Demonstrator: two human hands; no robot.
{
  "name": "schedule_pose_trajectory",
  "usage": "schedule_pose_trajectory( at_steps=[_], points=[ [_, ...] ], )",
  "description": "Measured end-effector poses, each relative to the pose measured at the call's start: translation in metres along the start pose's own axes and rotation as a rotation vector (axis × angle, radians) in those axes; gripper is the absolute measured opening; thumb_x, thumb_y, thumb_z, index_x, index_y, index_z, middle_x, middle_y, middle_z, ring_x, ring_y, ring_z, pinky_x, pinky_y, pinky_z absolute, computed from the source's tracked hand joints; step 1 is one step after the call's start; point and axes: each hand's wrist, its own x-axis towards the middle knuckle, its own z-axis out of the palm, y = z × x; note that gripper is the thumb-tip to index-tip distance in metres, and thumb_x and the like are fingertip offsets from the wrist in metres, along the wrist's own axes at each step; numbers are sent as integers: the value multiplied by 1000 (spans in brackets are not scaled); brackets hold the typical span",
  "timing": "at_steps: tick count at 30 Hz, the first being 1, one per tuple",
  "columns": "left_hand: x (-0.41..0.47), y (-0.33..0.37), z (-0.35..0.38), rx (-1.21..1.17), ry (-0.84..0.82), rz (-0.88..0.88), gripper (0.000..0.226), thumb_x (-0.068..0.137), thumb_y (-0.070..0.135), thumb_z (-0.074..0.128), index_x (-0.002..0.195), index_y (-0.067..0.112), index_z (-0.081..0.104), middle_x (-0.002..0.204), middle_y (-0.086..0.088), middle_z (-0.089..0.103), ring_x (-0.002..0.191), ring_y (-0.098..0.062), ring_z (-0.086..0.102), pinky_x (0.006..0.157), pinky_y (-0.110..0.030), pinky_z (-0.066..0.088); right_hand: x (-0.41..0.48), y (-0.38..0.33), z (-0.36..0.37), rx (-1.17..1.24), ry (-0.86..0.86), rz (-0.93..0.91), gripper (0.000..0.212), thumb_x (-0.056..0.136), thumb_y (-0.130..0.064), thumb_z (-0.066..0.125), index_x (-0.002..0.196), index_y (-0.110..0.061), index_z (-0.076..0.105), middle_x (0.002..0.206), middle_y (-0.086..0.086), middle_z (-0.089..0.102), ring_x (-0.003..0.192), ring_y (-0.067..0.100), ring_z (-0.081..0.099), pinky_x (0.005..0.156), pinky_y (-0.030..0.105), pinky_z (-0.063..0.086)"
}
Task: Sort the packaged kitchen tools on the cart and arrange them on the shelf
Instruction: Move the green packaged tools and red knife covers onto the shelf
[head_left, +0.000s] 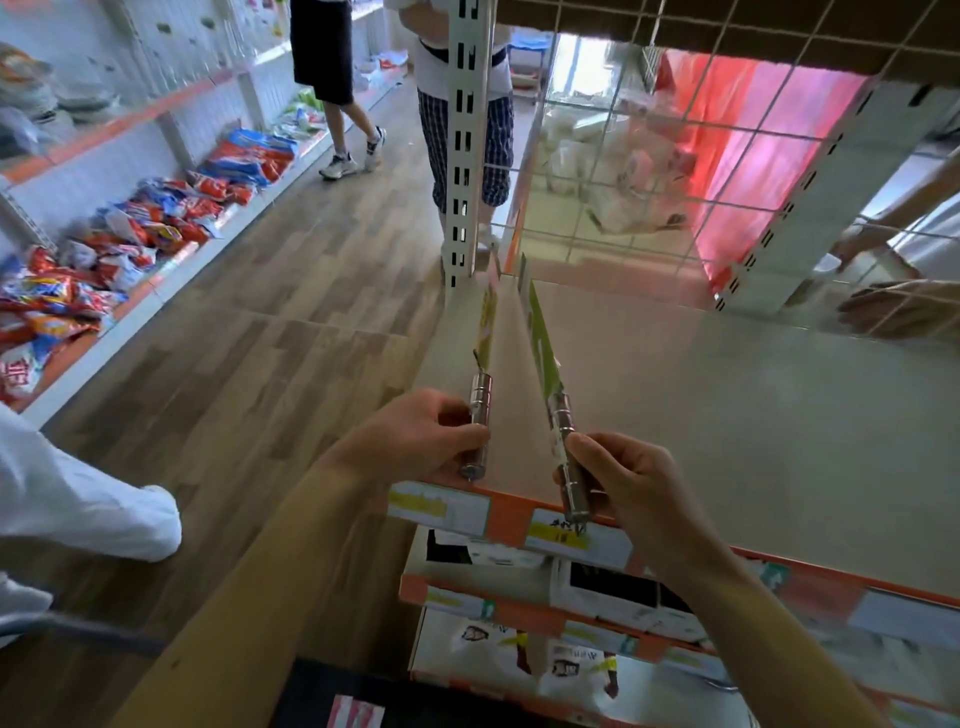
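The left grip (415, 441) curls round the steel handle of the first packaged tool (480, 402), pinching it. The right grip (618, 483) pinches the handle of the second packaged tool (543, 343) the same way. Both tools stand on edge, slightly apart, at the front left corner of the shelf (727, 389), their green cards pointing toward its back. Price labels (441, 506) line the orange front edge below them. A slotted white post (465, 130) rises at the back left corner beside a wire grid (727, 130).
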Motion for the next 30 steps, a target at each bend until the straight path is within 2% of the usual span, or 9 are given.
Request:
schedule_pose_trajectory(
  at_steps=[6, 10, 14, 19, 24, 27, 29, 30],
  points=[
    [7, -1, -3, 112, 31, -25, 25, 91, 21, 54, 103, 1, 63, 79, -6, 66, 61, -11, 62, 65, -24, 54, 2, 0, 2, 94, 4, 40, 22, 90, -11, 50, 74, -4, 63, 57, 5, 60, 43, 7, 55, 43, 17, 48],
    [9, -3, 1, 278, 113, 41, 37, 87, 36, 58, 100, 1, 61, 76, -5, 63, 61, -13, 61, 62, -24, 55, 4, 0, 2, 121, 6, 55, 22, 90, -11, 50, 75, -3, 64, 57, 6, 58, 42, 8, 54, 43, 18, 49],
    [12, -6, 4, 472, 232, 80, 40, 82, 37, 65, 96, 0, 63, 88, -15, 70, 78, -27, 67, 75, -42, 56, 8, 0, 1, 149, 8, 112, 22, 90, -13, 51, 74, -5, 65, 59, 7, 59, 42, 10, 54, 42, 19, 49],
    [14, -6, 9, 666, 341, 65, 36, 83, 40, 63, 98, 7, 65, 94, -11, 70, 85, -24, 65, 75, -35, 50, 9, -3, -4, 140, -26, 164, 24, 91, -18, 51, 80, -4, 66, 63, 6, 62, 50, 12, 55, 48, 21, 51],
    [7, -7, 17, 758, 509, 116, 38, 84, 45, 59, 101, 10, 60, 93, -11, 65, 85, -27, 61, 73, -36, 50, 7, -5, -7, 92, -23, 176, 23, 89, -19, 54, 78, -4, 66, 62, 4, 62, 52, 13, 55, 51, 20, 52],
    [5, -5, 21, 823, 639, 250, 43, 85, 43, 57, 115, 13, 58, 107, -8, 62, 102, -26, 53, 82, -35, 42, 7, -7, -6, 109, -2, 157, 21, 89, -16, 56, 77, -3, 65, 61, 6, 61, 46, 10, 54, 46, 18, 49],
    [6, 2, 24, 658, 653, 368, 43, 87, 38, 56, 119, 10, 58, 108, -6, 63, 102, -23, 53, 83, -30, 42, 5, -8, -5, 149, 10, 132, 20, 89, -16, 55, 77, -3, 65, 61, 6, 62, 45, 9, 54, 44, 16, 48],
    [7, 7, 27, 456, 566, 377, 38, 89, 36, 55, 114, 8, 61, 103, -4, 64, 95, -19, 57, 78, -25, 46, 3, -8, -5, 178, 7, 116, 21, 89, -16, 54, 78, -3, 65, 60, 5, 62, 44, 8, 55, 44, 16, 48]
  ],
)
